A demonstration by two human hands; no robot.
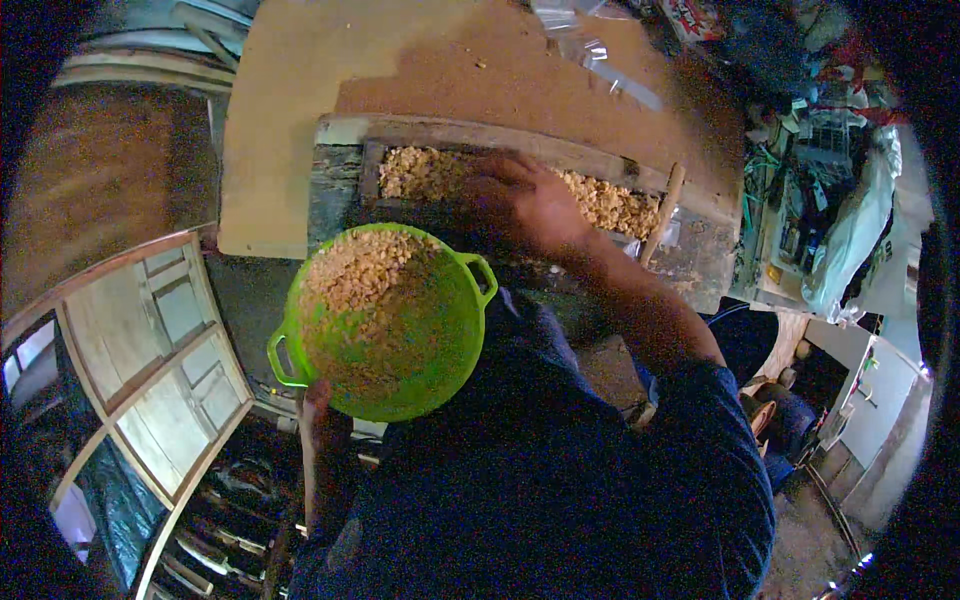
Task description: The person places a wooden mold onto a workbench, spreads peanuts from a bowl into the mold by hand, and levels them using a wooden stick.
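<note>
My left hand grips the near rim of a round green plastic bowl with two handles. The bowl is held tilted against my chest and carries a heap of small tan crumbly pieces on its far side. My right hand reaches forward with fingers spread, palm down, on the same tan pieces that fill a long wooden trough. Whether that hand holds any pieces is hidden beneath it.
A wooden stick leans at the trough's right end. A tan board lies beyond and left of the trough. Wooden window frames lean at the left. Cluttered shelves and a white bag stand at the right.
</note>
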